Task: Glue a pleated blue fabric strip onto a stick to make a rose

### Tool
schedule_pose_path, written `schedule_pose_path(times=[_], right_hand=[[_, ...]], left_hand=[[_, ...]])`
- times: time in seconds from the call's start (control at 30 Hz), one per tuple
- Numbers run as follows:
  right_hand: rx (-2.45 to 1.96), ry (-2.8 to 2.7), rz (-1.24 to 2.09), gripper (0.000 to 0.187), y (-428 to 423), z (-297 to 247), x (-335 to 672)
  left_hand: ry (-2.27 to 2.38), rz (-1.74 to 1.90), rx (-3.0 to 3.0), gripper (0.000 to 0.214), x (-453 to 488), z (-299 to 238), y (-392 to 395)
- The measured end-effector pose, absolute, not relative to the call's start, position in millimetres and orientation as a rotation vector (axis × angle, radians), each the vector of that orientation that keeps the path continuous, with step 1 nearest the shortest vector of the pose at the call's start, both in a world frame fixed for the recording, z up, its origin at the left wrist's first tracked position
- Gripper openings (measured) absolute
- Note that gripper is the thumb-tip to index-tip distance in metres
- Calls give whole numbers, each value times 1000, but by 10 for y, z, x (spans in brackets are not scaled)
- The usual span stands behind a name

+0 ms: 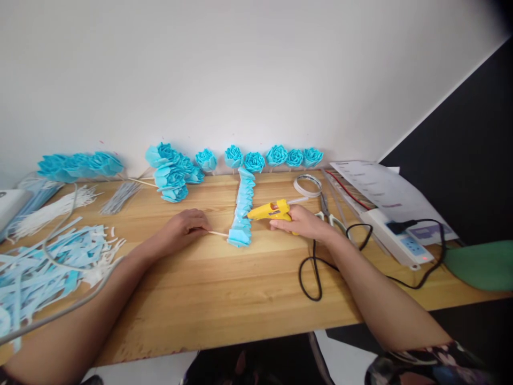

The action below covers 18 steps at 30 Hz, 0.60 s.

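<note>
Blue flowers [276,155] (finished, it seems) line the wall [240,80]; one petal strip [245,193] lies on the worktop [192,289], mostly unrolled, apparently barely begun. The left hand [188,229] pinches a stick [218,233] reaching the strip's near end; the right hand [301,221] grips a glue gun [267,211], tip at the strip's edge.

Dark right sleeve [430,364] with pale pink floral print; bare left hand [185,229], bare right hand [305,221]
</note>
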State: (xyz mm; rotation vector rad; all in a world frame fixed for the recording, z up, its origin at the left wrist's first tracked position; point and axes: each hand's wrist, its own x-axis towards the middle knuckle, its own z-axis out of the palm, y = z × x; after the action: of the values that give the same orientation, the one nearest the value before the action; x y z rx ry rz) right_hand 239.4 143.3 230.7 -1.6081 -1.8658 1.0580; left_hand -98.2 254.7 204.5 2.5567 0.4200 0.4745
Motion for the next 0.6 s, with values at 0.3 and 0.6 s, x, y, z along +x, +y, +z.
schedule_pose_path(times=[0.3, 0.6], right_hand=[[-1600, -1779, 1127, 42, 1410, 2381, 2430], [-1623, -1857, 1086, 38, 1433, 2353, 2512]], left_hand=[[418, 498, 2543, 26, -977, 2037, 2551], [415, 479, 2546, 28, -978, 2056, 2548]])
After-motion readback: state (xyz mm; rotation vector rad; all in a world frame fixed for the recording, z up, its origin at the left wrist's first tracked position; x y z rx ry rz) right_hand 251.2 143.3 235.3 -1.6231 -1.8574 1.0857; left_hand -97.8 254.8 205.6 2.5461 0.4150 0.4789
